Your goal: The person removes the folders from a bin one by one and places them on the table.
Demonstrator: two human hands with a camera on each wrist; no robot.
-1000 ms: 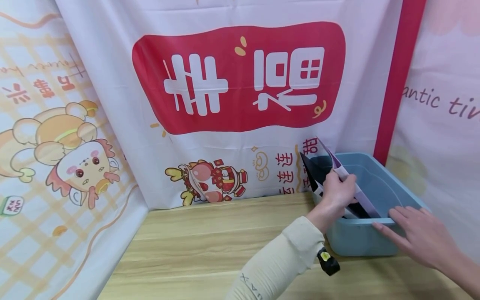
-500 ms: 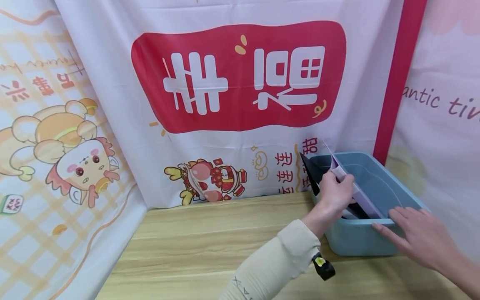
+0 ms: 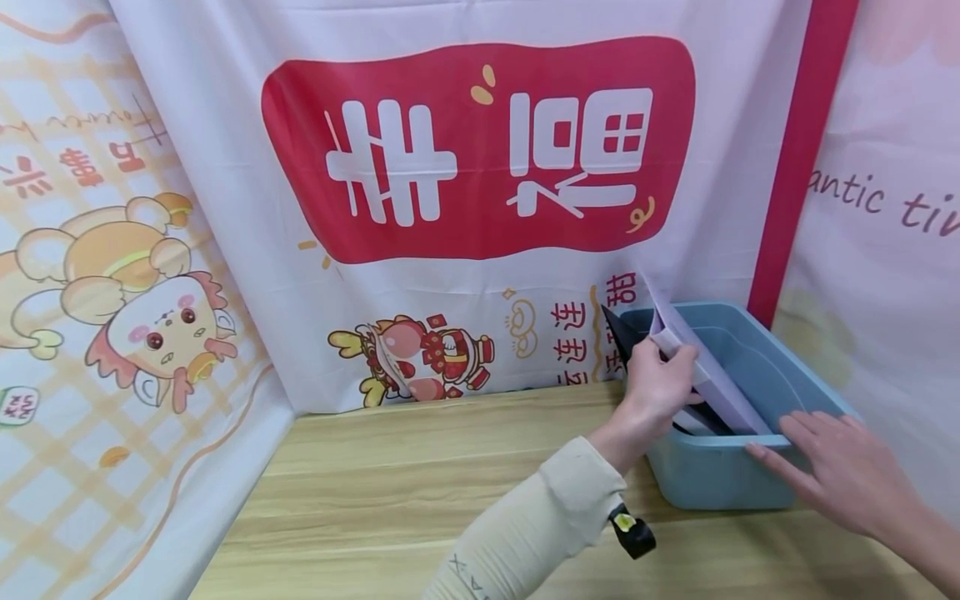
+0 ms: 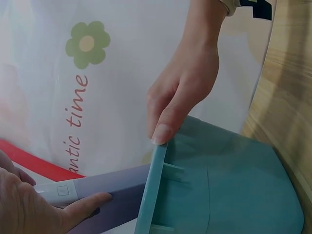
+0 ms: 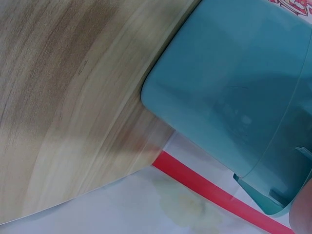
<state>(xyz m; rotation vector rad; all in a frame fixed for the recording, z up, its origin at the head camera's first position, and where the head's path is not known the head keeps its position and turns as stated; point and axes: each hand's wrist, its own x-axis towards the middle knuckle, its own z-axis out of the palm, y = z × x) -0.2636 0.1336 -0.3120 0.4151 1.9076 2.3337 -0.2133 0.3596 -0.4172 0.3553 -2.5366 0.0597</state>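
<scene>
We see the left hand reaching into the blue bin from its left side, fingers curled round a pale lilac book, pinching it between thumb and fingers. The book stands tilted in the bin, its upper corner sticking up above the rim toward the backdrop, its lower end down inside near the front wall. A black book leans just behind it, against the bin's left wall, its tip also above the rim.

The right hand lies on the bin's front rim at the near right corner, fingers straight and slightly spread, holding nothing; in the left wrist view its fingertip presses the rim's edge.

The bin sits on the wooden surface, at its far right corner, close to the printed backdrop and the red stripe. A cream sleeve covers the left forearm, with a black strap at the wrist.
</scene>
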